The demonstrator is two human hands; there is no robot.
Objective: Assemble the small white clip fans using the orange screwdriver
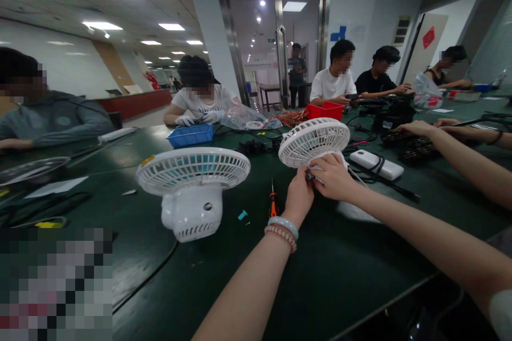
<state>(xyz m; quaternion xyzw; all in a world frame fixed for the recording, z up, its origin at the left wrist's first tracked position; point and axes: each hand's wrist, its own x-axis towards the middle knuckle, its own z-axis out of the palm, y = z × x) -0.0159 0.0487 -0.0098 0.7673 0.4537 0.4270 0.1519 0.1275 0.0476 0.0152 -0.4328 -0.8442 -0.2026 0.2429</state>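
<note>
A small white fan (316,141) lies at the centre right, its round grille turned toward the back. My right hand (334,177) is closed around the fan's rear part, fingers spread over the housing. Right beside it my left hand (299,197) pinches at a small dark round piece (309,176) at the back of the fan; its kind is too small to tell. An orange and black screwdriver (273,205) lies just left of my left wrist. Further left stands a second, larger white fan (192,202), with a hole in its motor housing.
A small teal piece (242,214) lies between the fans. Behind are a blue tray (191,135), a red bin (325,111) and copper wire (294,118). A white power bank-like box (376,164) with a black cable lies right. A neighbour's arms (464,154) reach in there; several people sit around.
</note>
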